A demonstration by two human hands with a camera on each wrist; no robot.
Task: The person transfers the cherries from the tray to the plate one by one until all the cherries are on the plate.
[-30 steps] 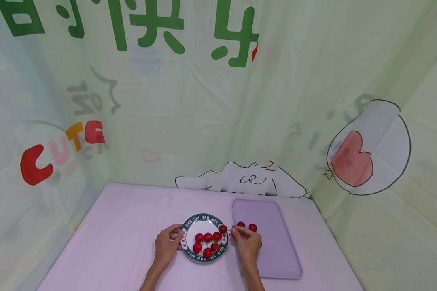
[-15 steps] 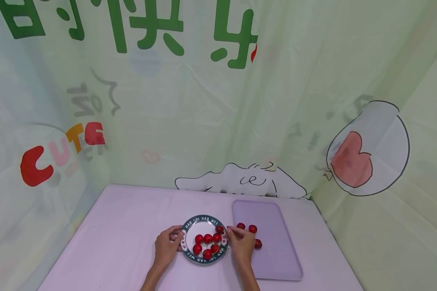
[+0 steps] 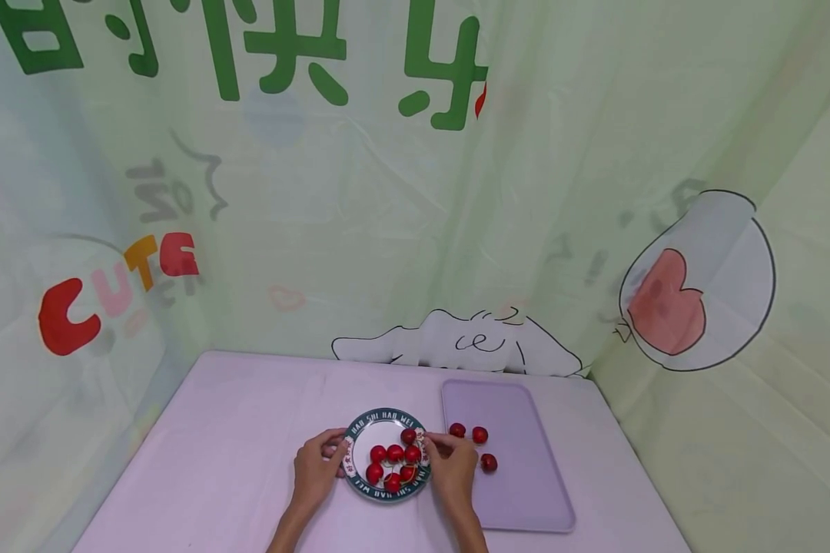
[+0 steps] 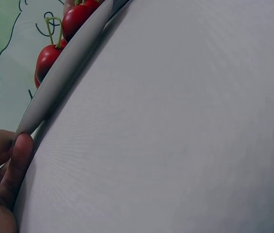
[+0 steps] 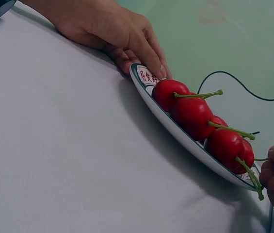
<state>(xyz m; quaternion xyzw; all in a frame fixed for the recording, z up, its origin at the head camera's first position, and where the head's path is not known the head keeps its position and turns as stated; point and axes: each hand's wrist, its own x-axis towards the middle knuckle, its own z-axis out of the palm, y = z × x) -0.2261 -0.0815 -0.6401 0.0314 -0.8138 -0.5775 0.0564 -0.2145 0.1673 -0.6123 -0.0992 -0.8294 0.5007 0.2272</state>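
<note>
A round white plate (image 3: 376, 432) with a dark green lettered rim stands mid-table, bearing several red cherries (image 3: 395, 453) with green stems. My left hand (image 3: 314, 468) grips its left rim, thumb on one side and fingers on the other, as the left wrist view shows with the thumb (image 4: 21, 153). At the right rim, my right hand (image 3: 454, 472) pinches a thin green stem (image 5: 261, 159) between thumb and finger. The cherry (image 3: 408, 436) on that stem is over the plate's upper right inside, close to the other cherries. In the right wrist view, cherries partly hide one another.
To the right lies a purple tray (image 3: 519, 491) with three cherries (image 3: 480, 435) near its left side, partly beside my right hand. A pale tablecloth (image 3: 249, 415) covers the table. Printed curtains (image 3: 387, 230) stand behind and at both sides.
My right hand has moved left from the tray's edge to the plate's rim, carrying the cherry from above the right rim to inside the plate. The left hand stays at the rim.
</note>
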